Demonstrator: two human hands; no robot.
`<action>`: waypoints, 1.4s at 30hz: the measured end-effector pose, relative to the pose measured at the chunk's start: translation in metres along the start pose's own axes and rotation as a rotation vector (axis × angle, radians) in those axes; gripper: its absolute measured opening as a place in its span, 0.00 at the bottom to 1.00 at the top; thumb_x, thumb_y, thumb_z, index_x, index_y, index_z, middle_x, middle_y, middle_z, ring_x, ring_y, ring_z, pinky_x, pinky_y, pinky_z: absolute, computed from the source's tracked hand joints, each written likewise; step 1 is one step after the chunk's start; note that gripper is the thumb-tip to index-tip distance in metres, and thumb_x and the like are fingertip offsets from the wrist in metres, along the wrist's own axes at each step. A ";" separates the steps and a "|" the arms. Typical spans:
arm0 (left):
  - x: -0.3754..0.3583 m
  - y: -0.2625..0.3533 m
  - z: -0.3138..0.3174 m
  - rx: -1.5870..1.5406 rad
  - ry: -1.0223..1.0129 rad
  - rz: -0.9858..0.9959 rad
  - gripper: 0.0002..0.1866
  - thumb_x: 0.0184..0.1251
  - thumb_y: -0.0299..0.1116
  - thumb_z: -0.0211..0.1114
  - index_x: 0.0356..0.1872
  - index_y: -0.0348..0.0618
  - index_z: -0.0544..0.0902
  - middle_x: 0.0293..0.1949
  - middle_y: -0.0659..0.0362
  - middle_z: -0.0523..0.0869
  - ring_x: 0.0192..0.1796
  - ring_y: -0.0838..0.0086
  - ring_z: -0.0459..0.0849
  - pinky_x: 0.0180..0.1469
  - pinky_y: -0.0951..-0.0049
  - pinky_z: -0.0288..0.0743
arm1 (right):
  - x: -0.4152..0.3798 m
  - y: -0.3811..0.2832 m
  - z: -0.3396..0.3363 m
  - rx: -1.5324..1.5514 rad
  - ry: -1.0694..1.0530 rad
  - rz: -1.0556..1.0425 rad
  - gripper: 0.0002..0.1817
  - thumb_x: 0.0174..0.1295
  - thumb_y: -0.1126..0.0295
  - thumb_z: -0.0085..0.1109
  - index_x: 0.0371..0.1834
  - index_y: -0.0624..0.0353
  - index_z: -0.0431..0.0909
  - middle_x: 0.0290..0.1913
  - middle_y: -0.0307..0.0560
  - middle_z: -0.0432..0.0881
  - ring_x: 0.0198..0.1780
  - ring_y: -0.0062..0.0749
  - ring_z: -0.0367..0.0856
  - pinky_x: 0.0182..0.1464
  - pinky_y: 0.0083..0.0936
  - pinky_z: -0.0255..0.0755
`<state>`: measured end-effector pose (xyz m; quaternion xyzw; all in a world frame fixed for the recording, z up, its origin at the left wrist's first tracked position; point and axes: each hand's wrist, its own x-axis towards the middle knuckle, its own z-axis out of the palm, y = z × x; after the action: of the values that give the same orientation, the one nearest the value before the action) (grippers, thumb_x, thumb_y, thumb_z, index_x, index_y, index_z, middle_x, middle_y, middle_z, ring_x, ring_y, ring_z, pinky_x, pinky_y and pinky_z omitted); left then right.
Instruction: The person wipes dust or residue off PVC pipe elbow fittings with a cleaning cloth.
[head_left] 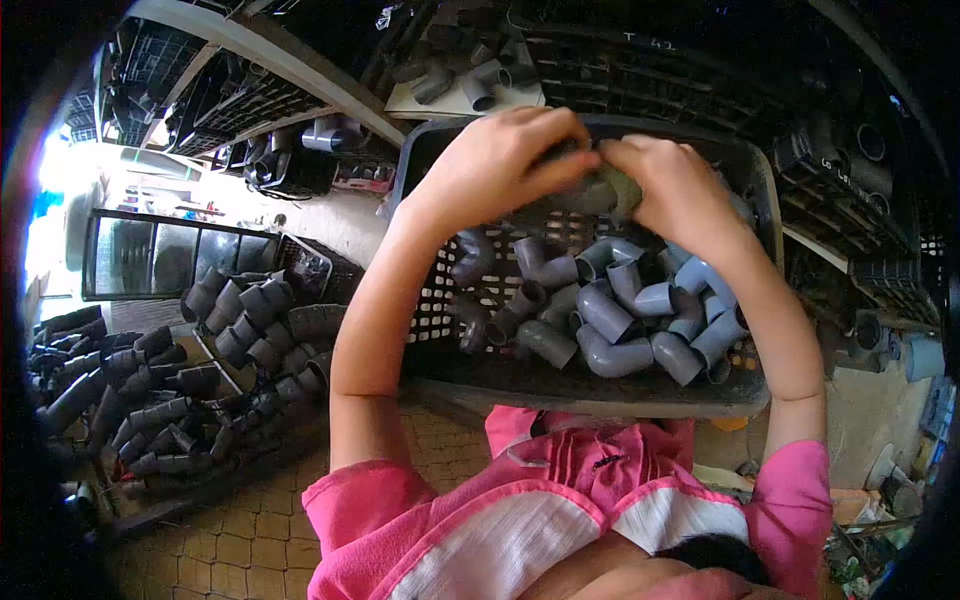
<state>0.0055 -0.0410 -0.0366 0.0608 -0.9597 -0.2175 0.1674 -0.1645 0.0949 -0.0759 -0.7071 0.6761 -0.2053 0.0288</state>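
Both hands meet over a dark plastic crate (590,392) that holds several grey pipe elbows (610,315). My left hand (500,160) and my right hand (670,185) together grip one grey pipe fitting (590,195), held above the crate's far half. The fitting is mostly covered by my fingers, so its shape is unclear. My pink sleeves and lap show at the bottom of the view.
A heap of dark grey pipe fittings (190,370) lies on the tiled floor at left. More black crates (250,105) and loose fittings (465,70) stand behind. Stacked crates (850,170) fill the right side.
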 end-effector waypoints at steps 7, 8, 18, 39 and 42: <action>-0.009 0.015 -0.031 0.300 -0.082 0.008 0.15 0.60 0.41 0.67 0.44 0.46 0.82 0.38 0.53 0.79 0.35 0.58 0.82 0.37 0.61 0.76 | 0.009 0.035 0.003 0.660 -0.549 0.147 0.22 0.45 0.64 0.69 0.45 0.61 0.79 0.40 0.54 0.84 0.44 0.39 0.83 0.48 0.33 0.73; -0.012 0.005 -0.040 0.313 -0.051 -0.039 0.15 0.61 0.41 0.66 0.44 0.45 0.82 0.38 0.53 0.80 0.36 0.59 0.82 0.38 0.62 0.77 | 0.009 0.040 0.004 0.623 -0.547 0.195 0.21 0.47 0.70 0.69 0.46 0.63 0.78 0.40 0.46 0.84 0.44 0.26 0.79 0.49 0.26 0.72; 0.021 -0.187 -0.046 0.560 0.294 -0.380 0.19 0.61 0.43 0.66 0.52 0.50 0.79 0.45 0.42 0.80 0.45 0.45 0.83 0.47 0.53 0.79 | 0.013 0.052 0.024 0.777 -0.473 0.429 0.16 0.59 0.65 0.63 0.50 0.59 0.80 0.46 0.43 0.84 0.47 0.24 0.79 0.51 0.25 0.72; 0.137 -0.274 0.074 0.557 0.206 -0.578 0.30 0.63 0.32 0.58 0.68 0.50 0.62 0.64 0.30 0.64 0.50 0.43 0.82 0.47 0.54 0.81 | 0.021 0.050 0.017 0.735 -0.420 0.390 0.15 0.61 0.71 0.61 0.50 0.62 0.79 0.45 0.39 0.83 0.47 0.20 0.77 0.53 0.23 0.71; 0.138 -0.295 0.070 0.543 0.187 -0.626 0.32 0.64 0.35 0.58 0.70 0.49 0.59 0.63 0.28 0.64 0.53 0.42 0.80 0.47 0.52 0.80 | 0.016 0.063 0.026 0.668 -0.357 0.362 0.16 0.57 0.71 0.60 0.50 0.59 0.80 0.44 0.41 0.84 0.47 0.22 0.78 0.53 0.25 0.72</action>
<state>-0.1351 -0.3042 -0.1842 0.4105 -0.8981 0.0096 0.1574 -0.2154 0.0682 -0.1152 -0.5533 0.6699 -0.2790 0.4090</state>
